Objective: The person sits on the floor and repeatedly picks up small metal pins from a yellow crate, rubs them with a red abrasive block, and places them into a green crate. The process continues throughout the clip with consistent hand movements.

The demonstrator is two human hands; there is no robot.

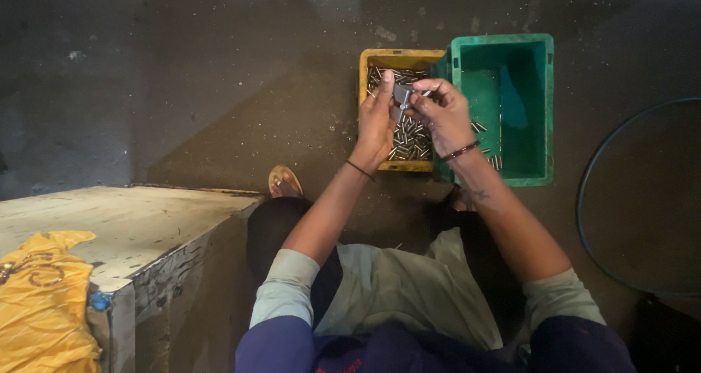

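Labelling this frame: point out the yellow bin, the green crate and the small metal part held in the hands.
yellow bin (399,54): head view, on its far rim.
green crate (504,41): head view, on its far rim.
small metal part (402,95): head view, on its grey body between both hands.

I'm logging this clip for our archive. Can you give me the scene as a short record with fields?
left hand: holds a small grey metal gauge
right hand: pinches a small metal pin at the gauge
yellow crate: many metal pins inside
green crate: few pins, right of the yellow one
surroundings: dark floor; wooden bench with yellow cloth
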